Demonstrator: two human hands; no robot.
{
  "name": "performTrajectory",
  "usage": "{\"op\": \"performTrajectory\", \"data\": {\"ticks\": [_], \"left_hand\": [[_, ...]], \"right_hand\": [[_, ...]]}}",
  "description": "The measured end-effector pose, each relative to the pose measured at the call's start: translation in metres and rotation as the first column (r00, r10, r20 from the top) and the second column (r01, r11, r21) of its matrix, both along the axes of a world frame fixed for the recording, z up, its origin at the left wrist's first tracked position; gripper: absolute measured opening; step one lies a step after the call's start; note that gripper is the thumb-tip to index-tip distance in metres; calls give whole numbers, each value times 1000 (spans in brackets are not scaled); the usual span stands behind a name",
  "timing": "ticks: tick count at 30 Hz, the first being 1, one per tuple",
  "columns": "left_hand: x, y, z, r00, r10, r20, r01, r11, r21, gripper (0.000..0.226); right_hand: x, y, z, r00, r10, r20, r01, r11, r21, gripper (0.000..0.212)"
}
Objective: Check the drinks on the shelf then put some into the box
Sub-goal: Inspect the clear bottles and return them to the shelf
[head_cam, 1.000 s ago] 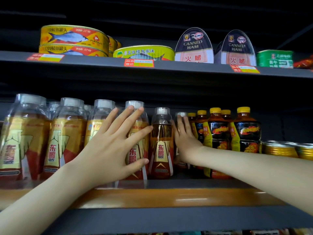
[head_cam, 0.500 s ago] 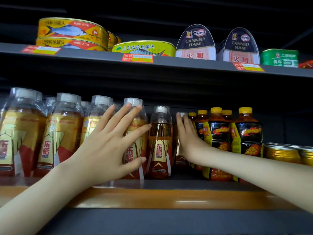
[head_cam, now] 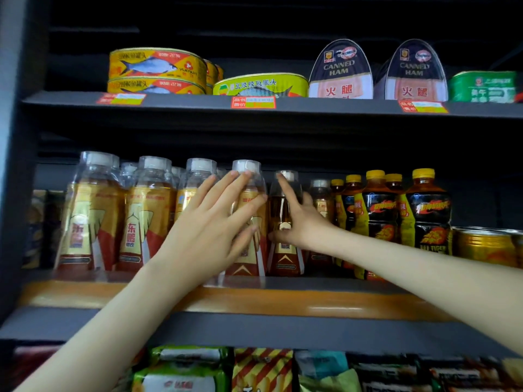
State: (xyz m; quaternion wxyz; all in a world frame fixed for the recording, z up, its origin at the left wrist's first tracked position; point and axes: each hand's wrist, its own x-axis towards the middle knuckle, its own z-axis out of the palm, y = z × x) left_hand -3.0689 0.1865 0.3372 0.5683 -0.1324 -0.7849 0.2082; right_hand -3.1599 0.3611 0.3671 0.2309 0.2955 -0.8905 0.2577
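Shelving unit (head_cam: 271, 329), dark grey metal, matt; middle tier fronted by a glossy orange-brown strip (head_cam: 226, 299). All places below are given from this middle tier.

Drinks on the tier, left half: row of gold-and-red labelled bottles (head_cam: 90, 216), clear plastic, conical shoulders, transparent overcaps on white lids; several deep, upright, shoulder to shoulder.

Drinks on the tier, right half: dark bottles (head_cam: 427, 210) with black-and-yellow flame labels, rounded shoulders, yellow screw caps, standing just beside the gold-and-red row. Further right, gold metal cans (head_cam: 484, 246), ribbed rims.

Tier above: flat oval fish tins (head_cam: 157, 70), yellow and red, stacked in twos; one yellow-green oval tin (head_cam: 260, 85); two wedge-shaped canned ham tins (head_cam: 341, 70), dark tops, set on edge; one green tin (head_cam: 484, 86). Red-and-yellow price tags (head_cam: 253, 102) on that tier's lip.

Tier below: soft plastic snack packets (head_cam: 181, 369), crinkled, green, red-striped and blue; blurred.

Left hand (head_cam: 209, 230): over the front of a gold-and-red bottle (head_cam: 249, 264) near the tier's middle, fingers spread and extended, tips at its clear cap, thumb against the label; not closed round it.

Right hand (head_cam: 300, 219): beside the next bottle (head_cam: 285, 261) to the right, index finger raised to its cap, thumb low across the label, remaining fingers behind the bottle; full grip cannot be told.
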Motion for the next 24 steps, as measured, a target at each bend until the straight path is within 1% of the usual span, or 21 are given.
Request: {"op": "performTrajectory", "data": {"ticks": [3, 4, 6, 9, 11, 14, 16, 18, 19, 21, 24], "left_hand": [[7, 9, -6, 999, -34, 9, 32, 994, 104, 49], [8, 12, -8, 999, -49, 17, 46, 990, 137, 50], [7, 15, -10, 998, -63, 27, 57, 983, 176, 51], [3, 15, -12, 998, -59, 19, 55, 983, 178, 52], [1, 15, -12, 998, -66, 20, 61, 981, 183, 53], [7, 20, -14, 995, -98, 12, 93, 970, 223, 54], [17, 31, -18, 988, -157, 5, 151, 955, 257, 55], [33, 46, -28, 963, -267, 19, 250, 922, 294, 57], [43, 55, -35, 938, -345, 37, 314, 887, 338, 59], [69, 77, -53, 836, -543, 75, 447, 755, 480, 63], [113, 116, -89, 606, -788, 107, 555, 515, 653, 68]], "right_hand": [[14, 8, -4, 996, 70, -58, -70, 998, 4, 113], [19, 12, -5, 990, 91, -111, -87, 996, 34, 113], [28, 23, -9, 968, 96, -231, -70, 990, 120, 111], [40, 41, -11, 912, 90, -399, -20, 984, 177, 109], [49, 52, -10, 858, 92, -505, -4, 985, 174, 108], [69, 68, -6, 786, 72, -614, 13, 991, 134, 103], [88, 78, -6, 751, 46, -658, 7, 997, 78, 99], [111, 87, -14, 715, 36, -699, -22, 999, 29, 99], [124, 92, -21, 694, 48, -718, -55, 998, 13, 100], [150, 101, -41, 676, 91, -732, -144, 989, -11, 101], [185, 114, -85, 716, 224, -662, -324, 946, -30, 107]]}}
